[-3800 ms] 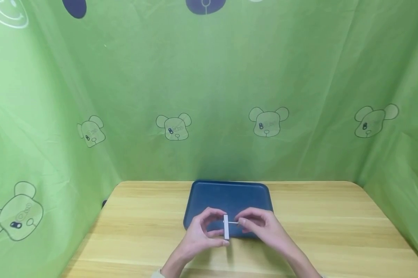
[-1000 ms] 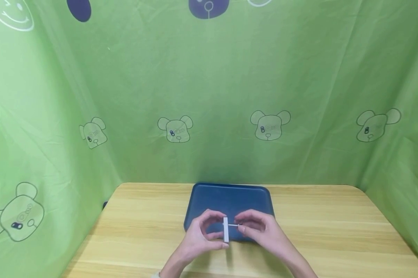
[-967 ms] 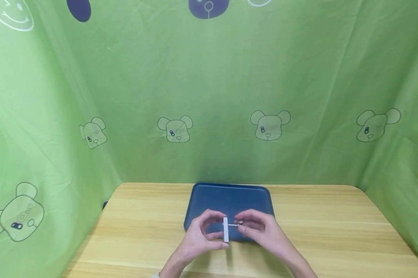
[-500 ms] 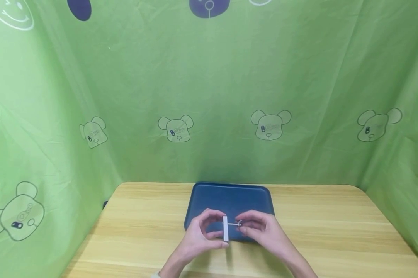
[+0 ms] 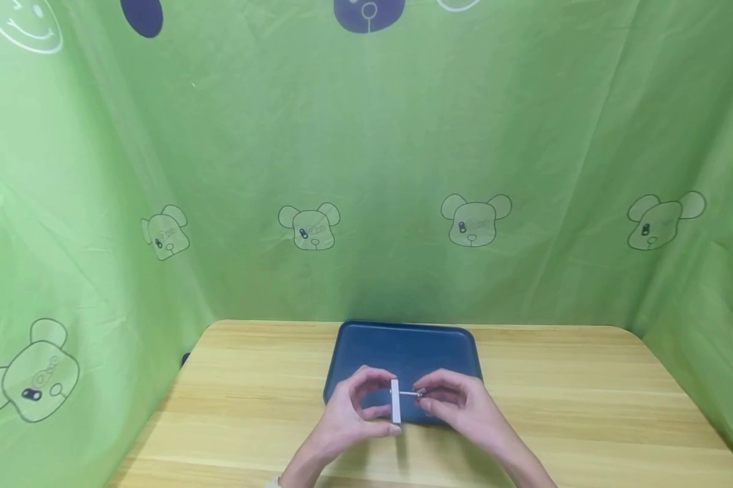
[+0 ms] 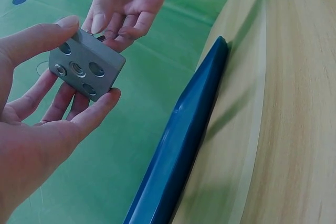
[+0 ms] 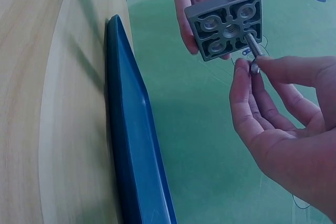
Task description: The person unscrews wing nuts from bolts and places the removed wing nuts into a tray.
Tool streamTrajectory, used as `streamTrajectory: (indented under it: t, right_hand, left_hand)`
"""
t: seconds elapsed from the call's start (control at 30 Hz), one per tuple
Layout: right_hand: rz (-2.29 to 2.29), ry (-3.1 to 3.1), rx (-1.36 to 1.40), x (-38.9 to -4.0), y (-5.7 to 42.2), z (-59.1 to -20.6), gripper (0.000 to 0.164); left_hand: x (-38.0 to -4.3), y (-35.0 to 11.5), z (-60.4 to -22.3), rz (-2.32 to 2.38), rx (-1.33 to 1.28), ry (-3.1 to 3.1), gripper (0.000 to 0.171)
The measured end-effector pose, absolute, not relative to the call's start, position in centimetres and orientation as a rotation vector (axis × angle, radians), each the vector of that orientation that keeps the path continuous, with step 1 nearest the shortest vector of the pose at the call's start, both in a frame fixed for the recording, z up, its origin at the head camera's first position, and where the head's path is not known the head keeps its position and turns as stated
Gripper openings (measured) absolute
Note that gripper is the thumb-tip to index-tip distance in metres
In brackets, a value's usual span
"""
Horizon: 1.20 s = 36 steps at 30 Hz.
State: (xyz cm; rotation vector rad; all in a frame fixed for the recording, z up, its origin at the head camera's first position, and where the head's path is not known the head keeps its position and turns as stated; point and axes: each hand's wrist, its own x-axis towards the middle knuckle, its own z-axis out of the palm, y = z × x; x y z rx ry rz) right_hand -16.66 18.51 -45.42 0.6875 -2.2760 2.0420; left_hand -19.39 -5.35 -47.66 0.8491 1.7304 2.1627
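My left hand (image 6: 47, 114) grips a square grey metal plate (image 6: 86, 64) by its edges, thumb on one side and fingers on the opposite one. Several round holes run through it, and its ribbed face (image 7: 226, 27) is turned toward my right hand (image 7: 283, 119). A threaded bolt (image 7: 253, 44) sticks out of one corner hole; on the smooth face a round metal end (image 6: 60, 70) shows in a corner hole. My right thumb and fingertips pinch the bolt's outer end, where a small shiny metal piece (image 7: 255, 68) is partly hidden. In the head view both hands hold the work above the tray's near edge.
A dark blue tray (image 5: 403, 346) lies on the light wooden table (image 5: 269, 379), behind and beneath the hands. Green cloth (image 5: 391, 271) printed with bear faces hangs around the table's back and sides.
The metal piece at the bolt's outer end has turned and shows more between the right fingertips. The plate and left hand stay almost in place; the head view has shifted slightly.
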Motion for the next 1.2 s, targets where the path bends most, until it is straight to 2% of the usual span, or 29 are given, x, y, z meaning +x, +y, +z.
streamTrajectory:
  t: [0.33, 1.2]
  right_hand:
    - [2.04, -2.343, 0.582, -16.7, 18.54, -45.35, 0.023]
    - [1.984, -2.363, 0.615, -16.63, 18.95, -45.35, 0.019]
  left_hand:
    - [-19.4, -5.38, -47.55, 2.146, 0.827, 1.747, 0.068]
    - [-19.24, -5.23, -47.71, 2.139, 0.838, 1.747, 0.067]
